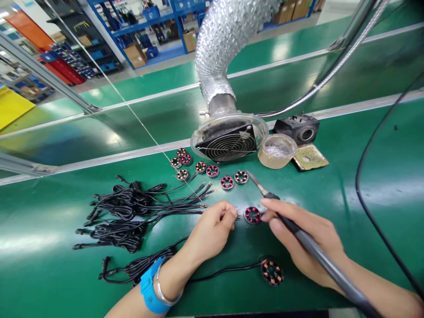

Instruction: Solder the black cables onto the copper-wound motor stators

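My right hand [306, 240] is wrapped round a soldering iron [293, 227], whose tip points up and left above the green bench. Beside its fingers lies a small round motor stator [252, 215] with red windings. My left hand [212, 232] is closed in a pinch just left of that stator, on the end of a black cable [185, 212]; short bare wires stick out past the fingertips. Nearer to me lies a stator with copper windings [272, 271], a black cable joined to it and passing under my left wrist.
Several coiled black cables [127, 201] lie at the left, their stripped ends pointing right. More stators [227, 182] sit behind my hands, below a fume extractor [228, 143] on a silver duct. A round tub [277, 151], a soldering iron stand [298, 129] and a sponge tray [309, 157] stand at the back right.
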The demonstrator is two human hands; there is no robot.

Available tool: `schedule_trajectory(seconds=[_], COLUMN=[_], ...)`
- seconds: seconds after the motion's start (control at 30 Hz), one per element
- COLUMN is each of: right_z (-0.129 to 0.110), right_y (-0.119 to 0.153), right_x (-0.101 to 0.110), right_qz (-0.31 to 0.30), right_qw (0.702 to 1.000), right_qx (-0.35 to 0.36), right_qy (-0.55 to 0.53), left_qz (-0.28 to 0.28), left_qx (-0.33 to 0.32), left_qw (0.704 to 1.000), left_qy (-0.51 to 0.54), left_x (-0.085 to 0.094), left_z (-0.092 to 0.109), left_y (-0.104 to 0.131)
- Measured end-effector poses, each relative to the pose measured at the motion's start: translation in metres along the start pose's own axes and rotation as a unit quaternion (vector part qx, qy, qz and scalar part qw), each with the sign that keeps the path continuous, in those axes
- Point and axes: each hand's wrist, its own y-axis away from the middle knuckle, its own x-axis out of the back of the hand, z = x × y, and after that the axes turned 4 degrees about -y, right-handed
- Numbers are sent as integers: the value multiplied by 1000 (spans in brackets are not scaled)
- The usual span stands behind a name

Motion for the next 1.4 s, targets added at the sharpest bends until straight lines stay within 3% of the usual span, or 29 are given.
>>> schedule_trajectory(seconds=[0.1,0.33,0.83,1.1,1.27,1.4], right_z=[-6,-3,-2,-10,-8,-3], right_y=[8,23,23,10,7,7], right_x=[12,12,11,15,13,8], right_qz=[-2,10,-2,16,58,65], right_qw=[1000,999,998,999,996,997], right_qx=[26,-29,-21,15,44,14], right_qy=[-10,-37,-54,-44,-44,-32], left_qz=[-6,-3,-6,-7,-9,-16], left_qx=[5,1,-3,-8,1,5], left_qw=[1000,1000,1000,1000,1000,1000], left_qy=[0,-3,-13,-19,-8,-1], left_x=[0,0,0,0,0,0], left_z=[-1,-3,-1,-1,0,0], left_y=[0,1,1,1,1,1])
